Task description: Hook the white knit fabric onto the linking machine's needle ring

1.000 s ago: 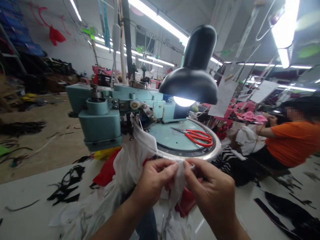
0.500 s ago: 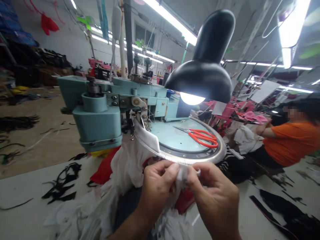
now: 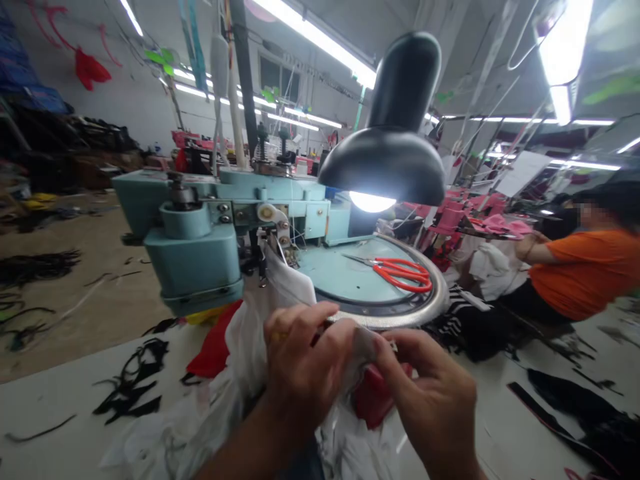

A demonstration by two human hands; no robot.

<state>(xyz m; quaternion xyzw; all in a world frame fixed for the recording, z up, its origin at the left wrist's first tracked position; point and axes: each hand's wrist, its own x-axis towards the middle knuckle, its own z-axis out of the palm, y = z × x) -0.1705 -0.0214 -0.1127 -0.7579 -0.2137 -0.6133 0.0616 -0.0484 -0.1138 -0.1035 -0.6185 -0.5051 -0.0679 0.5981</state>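
In front of me stands a light-blue dial linking machine (image 3: 200, 260) with a round toothed ring (image 3: 395, 321). A piece of white knit fabric (image 3: 293, 283) hangs on the ring's left part, its loose part falling towards my lap. At the near rim, my left hand (image 3: 307, 363) is curled over the fabric, its fingertips by the teeth and partly hidden. Thumb and forefinger of my right hand (image 3: 430, 393) pinch the fabric edge (image 3: 363, 347) just below the rim. Red-handled scissors (image 3: 403, 273) lie on the plate inside the ring.
A black lamp (image 3: 385, 163) hangs low over the dial, its bulb lit. Red cloth (image 3: 215, 343) and black strips (image 3: 133, 380) lie at the left, dark cloth (image 3: 580, 413) at the right. A person in an orange top (image 3: 585, 267) sits at the far right.
My left hand has moved left along the rim and turned its back up, fingers now over the teeth. The right hand stays pinching the fabric. The view has shifted slightly.
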